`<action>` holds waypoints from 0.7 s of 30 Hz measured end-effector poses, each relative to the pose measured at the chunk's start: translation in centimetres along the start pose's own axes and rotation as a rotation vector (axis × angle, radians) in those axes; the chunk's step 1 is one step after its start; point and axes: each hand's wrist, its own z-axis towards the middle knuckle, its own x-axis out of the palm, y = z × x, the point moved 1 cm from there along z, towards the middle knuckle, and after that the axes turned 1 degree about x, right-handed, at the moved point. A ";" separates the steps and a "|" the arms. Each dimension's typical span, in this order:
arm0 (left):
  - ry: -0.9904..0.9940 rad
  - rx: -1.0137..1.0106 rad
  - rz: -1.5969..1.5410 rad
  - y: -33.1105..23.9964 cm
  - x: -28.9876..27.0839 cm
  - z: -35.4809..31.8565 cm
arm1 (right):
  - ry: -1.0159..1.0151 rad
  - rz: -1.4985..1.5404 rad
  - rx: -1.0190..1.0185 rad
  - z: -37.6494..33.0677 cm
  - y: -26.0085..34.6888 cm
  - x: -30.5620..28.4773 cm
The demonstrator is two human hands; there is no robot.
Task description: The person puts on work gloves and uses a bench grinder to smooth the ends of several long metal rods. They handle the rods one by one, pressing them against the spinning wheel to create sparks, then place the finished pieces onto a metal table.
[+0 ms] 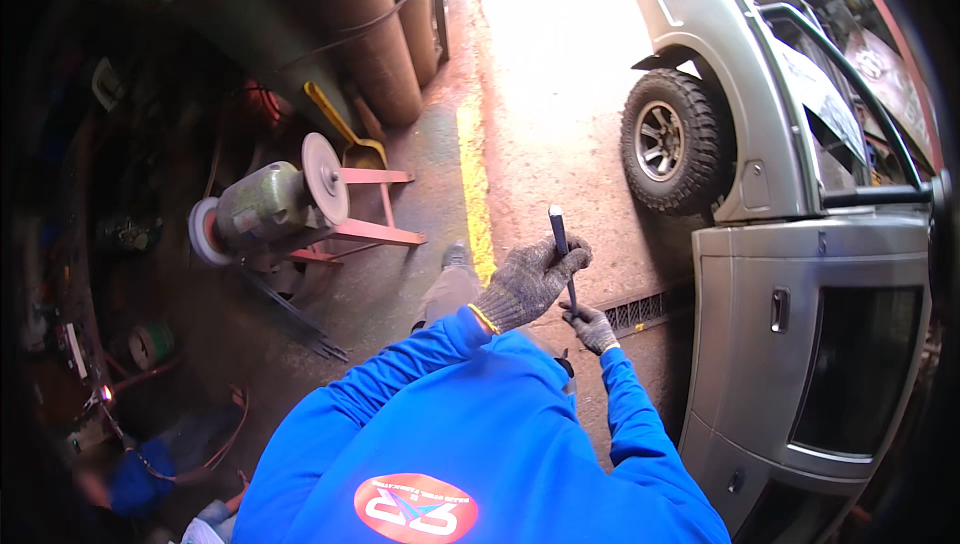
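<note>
Red oval badge (pixel 416 508) on your blue sleeve, your gloved left hand (pixel 530 279) gripping a slim dark metal rod (pixel 562 254), your gloved right hand (pixel 593 327) closed on its lower end, silver car door (pixel 810 344) just beside.

Stained grey concrete floor (pixel 560 74) fills the frame's middle, a worn yellow painted line (pixel 474 179) running down it; upper left stands a red-framed bench grinder (pixel 275 209), lower centre a metal drain grate (pixel 645 309), upper right a knobbly tyre (pixel 672 141)

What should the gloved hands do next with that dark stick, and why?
Probably lower the rod toward the car door. The left hand grips it near the top, the right hand pinches its bottom, and it stands upright, touching nothing else.
</note>
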 end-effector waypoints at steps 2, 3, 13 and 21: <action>-0.011 0.031 0.087 -1.1 3.0 -1.4 | 0.008 0.005 0.063 -2.7 0.7 0.3; -0.011 0.048 0.130 -1.6 4.8 -2.1 | 0.010 0.016 0.014 -3.8 -0.8 0.0; -0.057 0.118 0.104 -2.6 16.0 -8.7 | 0.032 0.110 0.017 -14.6 -7.5 -2.2; -0.131 0.081 0.230 -3.0 17.5 -10.6 | 0.012 0.108 0.033 -21.0 -5.4 -3.3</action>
